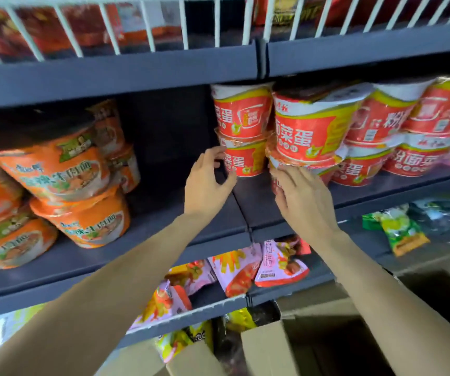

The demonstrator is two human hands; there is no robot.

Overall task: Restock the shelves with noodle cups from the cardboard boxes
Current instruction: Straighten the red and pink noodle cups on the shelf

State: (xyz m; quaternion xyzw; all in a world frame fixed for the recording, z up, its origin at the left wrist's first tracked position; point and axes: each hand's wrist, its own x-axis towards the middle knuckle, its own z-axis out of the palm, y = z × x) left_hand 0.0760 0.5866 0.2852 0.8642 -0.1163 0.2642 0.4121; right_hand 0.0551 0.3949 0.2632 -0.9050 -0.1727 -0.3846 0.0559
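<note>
Head view, middle shelf [164, 234]. Red noodle cups, stacked in twos, right half. Your right hand [303, 196]: fingers spread, pressing the lower cup [280, 169] of the front stack. Your left hand [208, 183]: half open, holding nothing, just beside the rear stack [241, 158]. Steady both tiers together; slide them back slowly, keeping lids level. Cardboard box [267, 348] below, open.
</note>
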